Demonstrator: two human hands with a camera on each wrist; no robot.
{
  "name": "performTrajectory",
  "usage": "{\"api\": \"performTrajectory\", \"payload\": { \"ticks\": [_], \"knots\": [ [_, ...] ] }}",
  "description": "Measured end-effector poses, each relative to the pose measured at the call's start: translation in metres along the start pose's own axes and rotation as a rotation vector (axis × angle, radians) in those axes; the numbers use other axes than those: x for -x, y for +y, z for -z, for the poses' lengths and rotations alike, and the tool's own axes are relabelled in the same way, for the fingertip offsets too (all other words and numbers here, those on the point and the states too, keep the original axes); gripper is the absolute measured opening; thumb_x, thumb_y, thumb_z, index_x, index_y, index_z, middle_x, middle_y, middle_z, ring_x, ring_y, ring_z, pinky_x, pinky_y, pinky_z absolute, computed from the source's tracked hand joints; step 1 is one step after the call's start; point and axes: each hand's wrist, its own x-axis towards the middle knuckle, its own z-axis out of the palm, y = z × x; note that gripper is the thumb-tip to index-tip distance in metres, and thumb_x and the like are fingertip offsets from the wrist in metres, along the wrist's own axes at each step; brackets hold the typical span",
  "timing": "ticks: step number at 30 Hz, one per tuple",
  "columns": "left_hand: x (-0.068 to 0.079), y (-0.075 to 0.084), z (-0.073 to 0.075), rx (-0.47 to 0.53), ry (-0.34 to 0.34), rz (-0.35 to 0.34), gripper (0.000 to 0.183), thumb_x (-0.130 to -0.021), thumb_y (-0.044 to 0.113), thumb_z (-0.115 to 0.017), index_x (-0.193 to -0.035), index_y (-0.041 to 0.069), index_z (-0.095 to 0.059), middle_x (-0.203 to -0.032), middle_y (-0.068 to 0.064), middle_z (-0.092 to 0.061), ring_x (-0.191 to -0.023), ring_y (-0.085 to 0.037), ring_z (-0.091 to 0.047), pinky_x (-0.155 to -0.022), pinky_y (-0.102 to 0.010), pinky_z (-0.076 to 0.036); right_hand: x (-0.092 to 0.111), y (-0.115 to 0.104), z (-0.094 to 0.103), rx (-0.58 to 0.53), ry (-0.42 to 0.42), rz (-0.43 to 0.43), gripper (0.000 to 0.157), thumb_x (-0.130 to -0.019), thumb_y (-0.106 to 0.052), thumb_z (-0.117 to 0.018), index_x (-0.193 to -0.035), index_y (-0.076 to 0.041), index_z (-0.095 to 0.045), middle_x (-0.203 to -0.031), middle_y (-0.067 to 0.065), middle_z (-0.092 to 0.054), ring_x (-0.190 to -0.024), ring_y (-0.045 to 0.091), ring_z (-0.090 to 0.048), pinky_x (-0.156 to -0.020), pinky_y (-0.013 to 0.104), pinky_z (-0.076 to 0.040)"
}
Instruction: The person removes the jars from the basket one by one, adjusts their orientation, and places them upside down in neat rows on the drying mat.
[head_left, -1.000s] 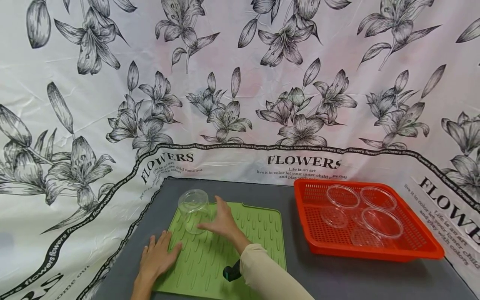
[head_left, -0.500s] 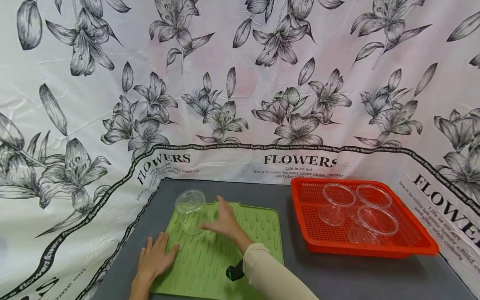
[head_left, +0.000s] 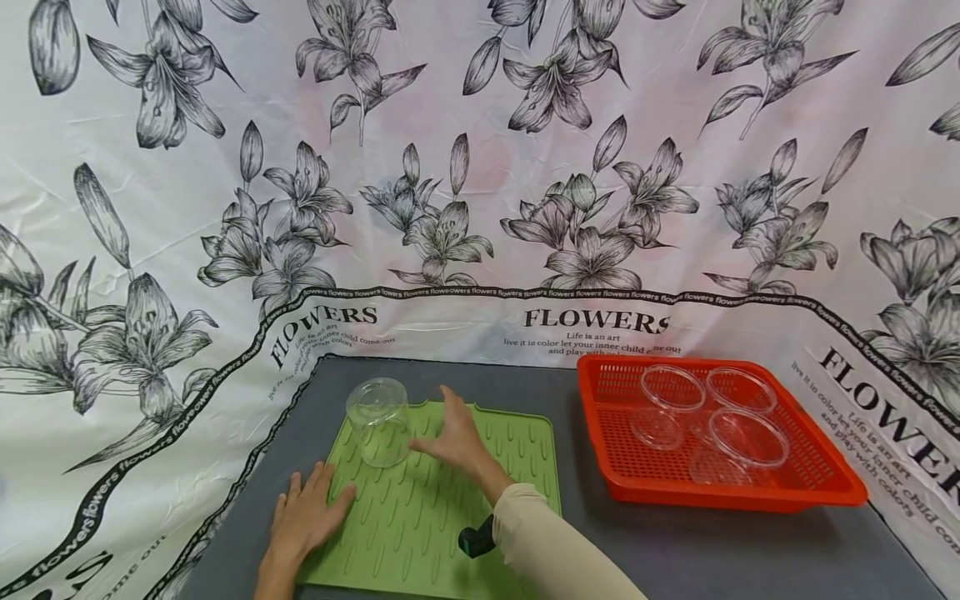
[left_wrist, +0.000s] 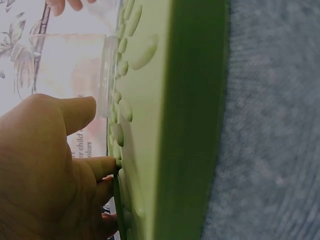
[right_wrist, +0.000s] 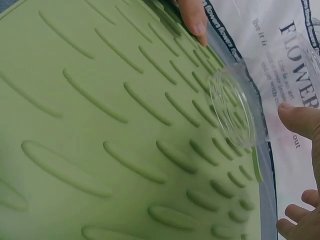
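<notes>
A clear plastic cup stands mouth down at the far left corner of a green ridged mat. My right hand is just right of the cup, thumb and fingers spread, holding nothing. In the right wrist view a gap shows between that thumb and the cup. My left hand lies at the mat's left edge, nearer to me than the cup, fingers extended. In the left wrist view its fingertips touch the mat's edge, with the cup beyond.
A red plastic basket stands on the grey table to the right, with several clear cups inside. A flower-printed sheet hangs behind and at both sides of the table. A black device sits at my right wrist.
My right hand has drawn slightly to the right, away from the cup, opening a gap. The left hand stays at the mat's edge. The head view has shifted a little.
</notes>
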Motion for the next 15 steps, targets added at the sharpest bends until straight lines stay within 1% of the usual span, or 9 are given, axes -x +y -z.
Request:
{"api": "performTrajectory", "payload": {
  "ticks": [1, 4, 8, 13, 15],
  "knots": [
    [0.000, 0.000, 0.000, 0.001, -0.002, 0.002, 0.084, -0.103, 0.061, -0.041, -0.160, 0.001, -0.025, -0.167, -0.026, -0.014, -0.150, -0.060, 0.003, -0.117, -0.079, 0.000, 0.000, 0.001, 0.001, 0.004, 0.003, 0.002, 0.107, -0.083, -0.035, -0.085, -0.162, -0.006, -0.020, -0.164, 0.024, -0.027, -0.151, 0.045, -0.029, -0.116, 0.064, -0.037],
    [0.000, 0.000, -0.001, 0.000, -0.001, 0.001, 0.084, -0.103, 0.061, -0.041, -0.160, 0.001, -0.025, -0.167, -0.026, -0.014, -0.150, -0.060, 0.002, -0.117, -0.079, 0.000, 0.000, 0.003, 0.005, 0.012, 0.006, -0.020, 0.105, -0.084, -0.036, -0.084, -0.162, -0.009, -0.020, -0.165, 0.021, -0.027, -0.152, 0.043, -0.028, -0.117, 0.063, -0.037],
    [-0.002, 0.000, -0.002, -0.003, 0.000, -0.001, 0.086, -0.102, 0.063, -0.041, -0.160, 0.002, -0.025, -0.167, -0.027, -0.014, -0.150, -0.060, 0.002, -0.116, -0.079, -0.001, 0.002, 0.005, 0.010, 0.001, 0.025, -0.024, 0.102, -0.085, -0.035, -0.083, -0.162, -0.009, -0.021, -0.165, 0.022, -0.028, -0.152, 0.045, -0.027, -0.116, 0.065, -0.036],
    [-0.003, -0.001, -0.001, -0.007, -0.011, 0.004, 0.088, -0.102, 0.065, -0.040, -0.161, 0.002, -0.024, -0.167, -0.027, -0.013, -0.150, -0.060, 0.003, -0.116, -0.079, 0.000, 0.003, 0.008, 0.017, 0.013, 0.039, -0.014, 0.095, -0.090, -0.034, -0.077, -0.161, -0.006, -0.021, -0.164, 0.025, -0.027, -0.152, 0.048, -0.026, -0.116, 0.067, -0.034],
    [-0.002, -0.001, -0.002, -0.013, -0.010, 0.003, 0.089, -0.102, 0.066, -0.039, -0.161, 0.001, -0.023, -0.167, -0.028, -0.013, -0.149, -0.061, 0.003, -0.116, -0.079, 0.000, 0.004, 0.009, 0.019, 0.018, 0.047, -0.019, 0.092, -0.092, -0.035, -0.075, -0.161, -0.007, -0.022, -0.164, 0.024, -0.028, -0.152, 0.047, -0.026, -0.117, 0.067, -0.034]
  ]
}}
